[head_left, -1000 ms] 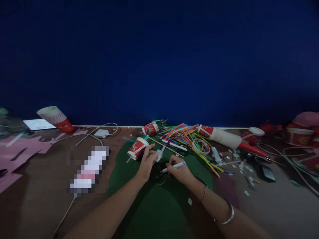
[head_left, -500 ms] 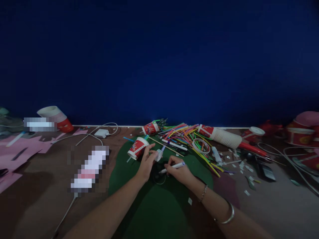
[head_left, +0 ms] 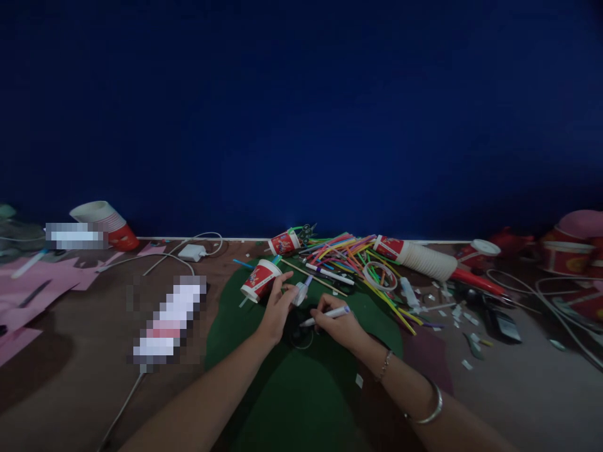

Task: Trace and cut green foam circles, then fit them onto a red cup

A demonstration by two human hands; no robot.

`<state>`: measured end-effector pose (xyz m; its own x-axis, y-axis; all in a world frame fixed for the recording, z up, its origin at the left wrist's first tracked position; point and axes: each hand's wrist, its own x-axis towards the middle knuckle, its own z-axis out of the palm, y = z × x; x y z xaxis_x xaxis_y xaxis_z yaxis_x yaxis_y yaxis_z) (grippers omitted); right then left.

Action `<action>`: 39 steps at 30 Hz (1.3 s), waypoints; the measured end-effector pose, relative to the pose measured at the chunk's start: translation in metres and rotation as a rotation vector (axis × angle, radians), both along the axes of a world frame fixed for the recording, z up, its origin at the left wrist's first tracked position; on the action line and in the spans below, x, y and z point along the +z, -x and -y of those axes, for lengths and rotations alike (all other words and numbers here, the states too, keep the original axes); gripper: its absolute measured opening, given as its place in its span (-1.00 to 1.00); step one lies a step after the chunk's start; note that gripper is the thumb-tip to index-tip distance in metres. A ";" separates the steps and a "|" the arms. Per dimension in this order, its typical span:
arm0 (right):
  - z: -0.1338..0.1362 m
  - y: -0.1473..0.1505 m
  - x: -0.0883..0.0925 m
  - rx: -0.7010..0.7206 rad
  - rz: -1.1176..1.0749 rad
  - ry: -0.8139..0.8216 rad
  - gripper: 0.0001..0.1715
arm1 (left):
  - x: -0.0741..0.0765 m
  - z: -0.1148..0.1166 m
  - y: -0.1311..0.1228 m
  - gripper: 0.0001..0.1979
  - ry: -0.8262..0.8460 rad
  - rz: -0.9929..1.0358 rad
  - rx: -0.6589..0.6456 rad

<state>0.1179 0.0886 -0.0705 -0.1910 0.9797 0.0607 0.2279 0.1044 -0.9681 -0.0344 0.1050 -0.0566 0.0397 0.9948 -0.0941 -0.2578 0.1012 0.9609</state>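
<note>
Head view, contents listed by descending size.

Flat dark-blue wall (head_left: 301,125): closing off the far side.

Broad brown tabletop (head_left: 103,326): bearing everything listed below.

Dark-green flat sheet with a curved edge (head_left: 230,326): lying under both hands, probably serving as a working mat.

Heap of thin multicoloured straws (head_left: 346,248): sprawling beyond the hands, seemingly being kept within reach but out of their way.

Row of nested white paper cups (head_left: 426,262): lying on its side to the right of the straws, the nesting presumably saving room.

Left hand (head_left: 277,307): reaching up from the lower left, forearm slanting inward, index finger extending, thumb and fingertips meeting a small clear round piece. How firmly they are closing on it cannot be told.

Right hand (head_left: 335,323): coming in from the lower right, wrist resting low, fingers bunching narrowly around a marker in a writing grip, likely for fine control.

Red-and-white paper cup (head_left: 260,280): tilting just beyond the left hand.

Dark rounded object (head_left: 293,323): sitting between the hands, its outline blurring into shadow.

Slim white marker with a lavender end (head_left: 336,312): pointing its tip leftward, at or just over the dark object; contact is not showing clearly.

Small clear round piece (head_left: 300,294): standing at the left fingertips, a lavender stem rising beside it.
</note>
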 end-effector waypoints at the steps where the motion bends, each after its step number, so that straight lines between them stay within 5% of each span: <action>1: 0.000 0.000 -0.001 0.010 -0.003 -0.004 -0.80 | -0.001 0.000 0.000 -0.58 -0.006 -0.001 -0.002; 39: 0.003 0.001 0.000 0.108 0.017 0.021 -0.81 | -0.002 0.000 0.000 -0.57 -0.010 -0.017 0.019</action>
<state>0.1167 0.0855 -0.0707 -0.2961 0.9545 0.0361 0.2329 0.1088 -0.9664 -0.0347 0.1053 -0.0583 0.0190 0.9962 -0.0849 -0.2437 0.0869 0.9660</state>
